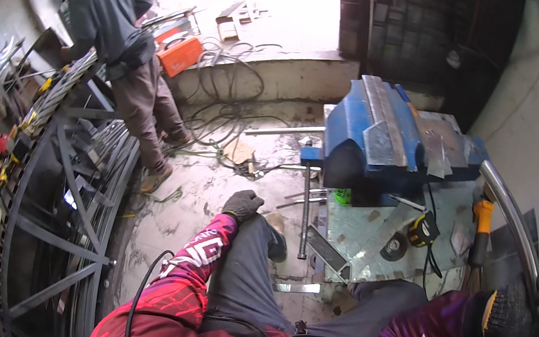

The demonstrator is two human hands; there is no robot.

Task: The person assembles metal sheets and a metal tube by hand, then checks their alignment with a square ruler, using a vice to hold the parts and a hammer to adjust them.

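My right hand (505, 319), in a dark glove, is wrapped tight around the low end of a shiny bent metal pipe (510, 211). The pipe curves up from my hand, just beside the table (370, 243), toward the big blue vise (371, 138). My left hand (242, 204) is gloved too and rests on my knee, fingers curled, holding nothing. I think the pipe could slip, because it is smooth and long and I hold only one end. If it swings, it might knock the yellow tape measure (424, 230) or the orange-handled tool (481, 231) off the table. A black cable (144, 286) runs by my leg, and my foot could catch it. Another person (121, 42) bends over a metal frame (58, 207) well apart from me.
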